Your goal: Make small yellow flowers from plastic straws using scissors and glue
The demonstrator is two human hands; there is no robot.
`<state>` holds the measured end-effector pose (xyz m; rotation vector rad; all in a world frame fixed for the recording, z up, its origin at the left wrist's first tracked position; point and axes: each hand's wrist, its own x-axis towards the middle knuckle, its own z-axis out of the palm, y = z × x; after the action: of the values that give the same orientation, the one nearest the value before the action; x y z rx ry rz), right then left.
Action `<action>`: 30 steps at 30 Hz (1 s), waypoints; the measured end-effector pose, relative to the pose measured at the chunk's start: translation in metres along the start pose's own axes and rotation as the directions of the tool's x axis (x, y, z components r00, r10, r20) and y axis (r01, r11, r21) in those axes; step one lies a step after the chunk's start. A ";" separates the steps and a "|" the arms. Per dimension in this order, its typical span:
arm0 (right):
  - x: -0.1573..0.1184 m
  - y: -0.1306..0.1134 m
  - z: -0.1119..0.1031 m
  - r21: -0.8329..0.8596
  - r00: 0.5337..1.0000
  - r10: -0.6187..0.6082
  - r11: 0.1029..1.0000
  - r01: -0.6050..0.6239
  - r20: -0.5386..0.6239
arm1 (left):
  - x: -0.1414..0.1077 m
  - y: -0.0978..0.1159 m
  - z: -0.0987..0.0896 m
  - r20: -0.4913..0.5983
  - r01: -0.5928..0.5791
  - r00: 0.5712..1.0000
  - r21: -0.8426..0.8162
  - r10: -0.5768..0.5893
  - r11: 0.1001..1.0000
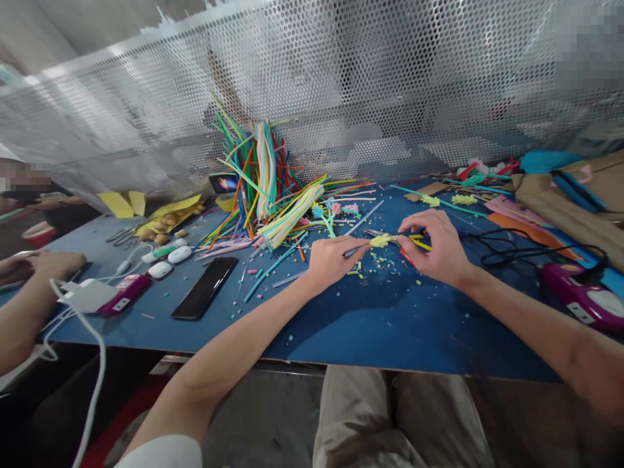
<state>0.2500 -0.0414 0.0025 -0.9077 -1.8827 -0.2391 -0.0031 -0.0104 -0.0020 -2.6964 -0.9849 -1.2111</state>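
Note:
A small fuzzy yellow piece [381, 240] is pinched at its left end by the fingertips of my left hand [335, 260]. At its right side is my right hand [435, 247], its fingers closed around a tool with a red and yellow handle [420, 243], which looks like scissors. The metal part of that tool touches or nearly touches the yellow piece. Bits of cut fuzz [385, 262] lie on the blue table under both hands. Two more fuzzy yellow pieces [463, 199] rest behind my right hand.
Bundled coloured pipe cleaners [266, 175] stand behind to the left. A black phone [205, 288], earbud cases [160, 270] and purple power strip [127, 294] lie left. Another person's arm [29, 286] rests far left. Black cables [519, 242] and a second power strip [582, 292] lie right.

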 end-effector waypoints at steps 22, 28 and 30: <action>0.004 0.010 -0.003 -0.049 0.968 0.007 0.999 0.005 0.250 | 0.001 -0.006 0.004 0.114 0.079 0.990 0.007 -0.079 0.997; 0.005 0.011 -0.004 -0.017 0.965 0.006 1.000 -0.002 0.262 | 0.001 -0.005 0.003 0.134 0.084 0.987 0.009 -0.084 0.996; 0.005 0.012 -0.004 -0.010 0.960 0.017 1.000 -0.015 0.280 | 0.001 -0.006 0.003 0.130 0.086 0.988 0.012 -0.086 0.996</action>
<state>0.2598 -0.0332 0.0063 -1.0032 -2.1342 -0.1114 -0.0042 -0.0042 -0.0053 -2.7858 -1.1294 -1.0538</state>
